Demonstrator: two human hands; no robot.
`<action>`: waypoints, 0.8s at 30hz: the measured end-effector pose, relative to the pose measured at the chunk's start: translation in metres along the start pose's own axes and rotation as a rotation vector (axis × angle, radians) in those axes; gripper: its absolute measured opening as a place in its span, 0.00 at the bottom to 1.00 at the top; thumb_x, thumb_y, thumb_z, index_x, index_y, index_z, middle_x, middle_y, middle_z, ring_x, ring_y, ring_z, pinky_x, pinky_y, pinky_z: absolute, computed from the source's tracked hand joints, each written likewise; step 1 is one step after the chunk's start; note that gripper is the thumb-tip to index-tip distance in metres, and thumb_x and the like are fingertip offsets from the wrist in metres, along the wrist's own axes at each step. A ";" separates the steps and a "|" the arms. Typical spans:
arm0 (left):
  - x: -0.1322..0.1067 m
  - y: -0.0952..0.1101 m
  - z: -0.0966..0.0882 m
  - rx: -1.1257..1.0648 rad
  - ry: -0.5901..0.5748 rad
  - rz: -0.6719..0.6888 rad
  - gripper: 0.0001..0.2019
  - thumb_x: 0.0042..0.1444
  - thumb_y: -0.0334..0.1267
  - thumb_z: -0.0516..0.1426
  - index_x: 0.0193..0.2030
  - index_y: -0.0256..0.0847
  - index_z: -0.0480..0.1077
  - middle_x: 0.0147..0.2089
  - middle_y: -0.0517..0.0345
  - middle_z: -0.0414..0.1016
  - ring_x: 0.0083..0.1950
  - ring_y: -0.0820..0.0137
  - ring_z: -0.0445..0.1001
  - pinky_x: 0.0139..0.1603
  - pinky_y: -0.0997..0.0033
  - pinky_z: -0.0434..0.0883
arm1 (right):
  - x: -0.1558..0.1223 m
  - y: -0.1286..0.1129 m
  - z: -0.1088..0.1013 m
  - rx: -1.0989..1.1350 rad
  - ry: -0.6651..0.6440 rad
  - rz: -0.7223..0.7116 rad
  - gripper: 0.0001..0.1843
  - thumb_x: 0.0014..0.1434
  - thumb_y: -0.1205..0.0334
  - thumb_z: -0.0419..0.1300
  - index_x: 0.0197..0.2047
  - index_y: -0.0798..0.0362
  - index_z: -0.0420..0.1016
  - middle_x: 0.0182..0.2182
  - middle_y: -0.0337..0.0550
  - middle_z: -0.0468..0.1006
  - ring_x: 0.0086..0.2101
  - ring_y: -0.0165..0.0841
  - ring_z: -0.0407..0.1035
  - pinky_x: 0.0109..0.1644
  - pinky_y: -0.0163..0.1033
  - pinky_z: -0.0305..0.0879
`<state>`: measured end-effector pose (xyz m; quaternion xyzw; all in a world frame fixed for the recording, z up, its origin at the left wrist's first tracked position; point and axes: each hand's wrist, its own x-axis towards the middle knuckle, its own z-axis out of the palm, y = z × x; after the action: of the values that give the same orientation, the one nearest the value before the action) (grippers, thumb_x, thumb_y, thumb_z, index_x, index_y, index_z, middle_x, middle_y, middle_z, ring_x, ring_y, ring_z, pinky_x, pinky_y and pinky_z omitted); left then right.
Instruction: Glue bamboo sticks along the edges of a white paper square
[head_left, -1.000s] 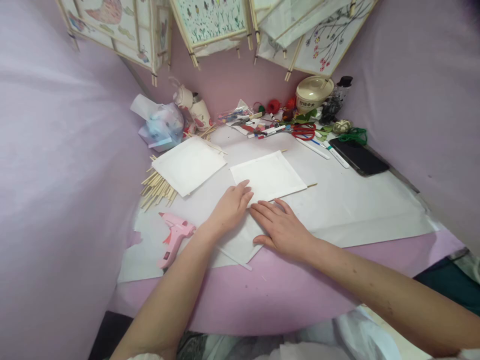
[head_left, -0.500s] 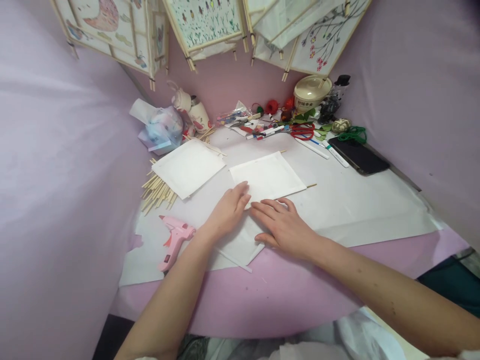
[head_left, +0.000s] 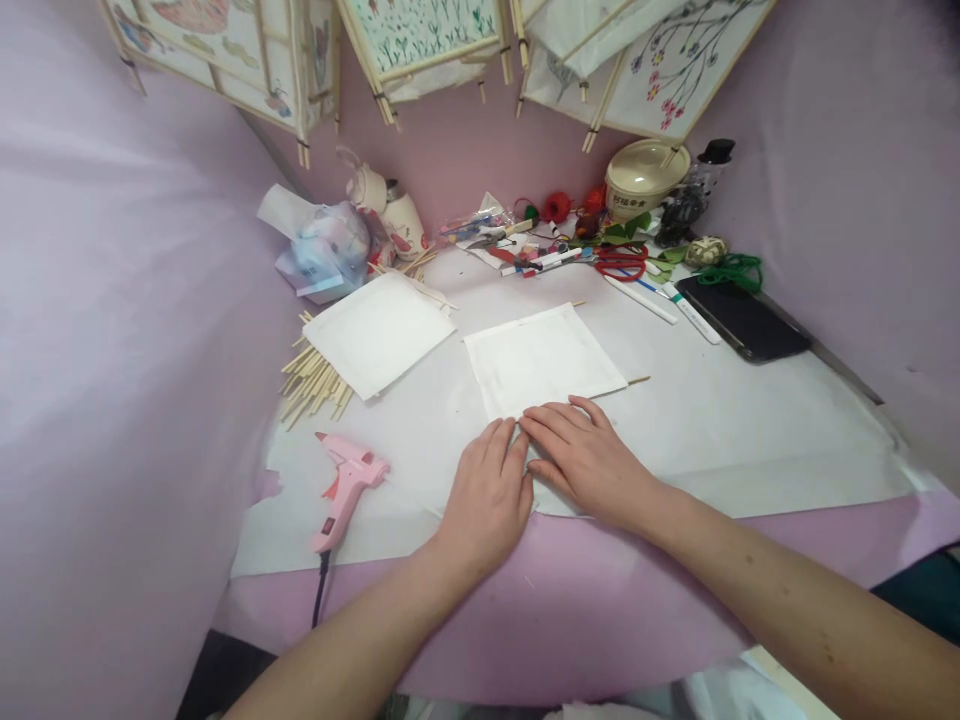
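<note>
My left hand (head_left: 489,495) and my right hand (head_left: 590,459) lie flat side by side on a sheet of white paper at the near edge of the table, fingers stretched out and touching at the tips. Just beyond the fingertips lies a white paper square panel (head_left: 541,360) with a thin stick poking out at its right side. A second white square panel (head_left: 370,333) rests to the left on a pile of bamboo sticks (head_left: 310,380). Whatever is under my palms is hidden.
A pink glue gun (head_left: 343,487) lies at the near left with its cord over the table edge. At the back are red scissors (head_left: 620,262), pens, a cream lidded pot (head_left: 645,178), a dark phone (head_left: 742,318) and a plastic bag (head_left: 322,250). Painted paper lantern panels hang above.
My left hand has drawn back toward me and to the right, now lying next to my right hand. The loose paper piece and thin stick near the edge are no longer visible.
</note>
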<state>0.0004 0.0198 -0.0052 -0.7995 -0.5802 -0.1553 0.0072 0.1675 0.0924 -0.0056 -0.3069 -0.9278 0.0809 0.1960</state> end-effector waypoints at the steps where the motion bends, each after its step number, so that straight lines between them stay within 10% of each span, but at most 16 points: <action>1: 0.000 0.000 0.000 0.006 -0.014 -0.011 0.22 0.62 0.29 0.50 0.63 0.31 0.61 0.65 0.36 0.63 0.67 0.51 0.61 0.62 0.48 0.65 | 0.001 0.000 0.001 0.002 -0.002 0.007 0.21 0.69 0.57 0.50 0.61 0.54 0.66 0.58 0.49 0.72 0.58 0.39 0.62 0.67 0.52 0.45; 24: 0.007 -0.004 -0.007 0.079 -0.091 -0.063 0.21 0.64 0.36 0.51 0.63 0.36 0.63 0.68 0.39 0.62 0.65 0.52 0.63 0.56 0.47 0.64 | -0.024 0.035 -0.015 -0.119 0.069 0.184 0.23 0.68 0.53 0.50 0.63 0.52 0.63 0.60 0.51 0.70 0.59 0.43 0.63 0.67 0.57 0.44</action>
<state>-0.0029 0.0263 0.0021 -0.7862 -0.6105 -0.0959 0.0077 0.2102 0.1067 -0.0085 -0.4044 -0.8917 0.0328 0.2008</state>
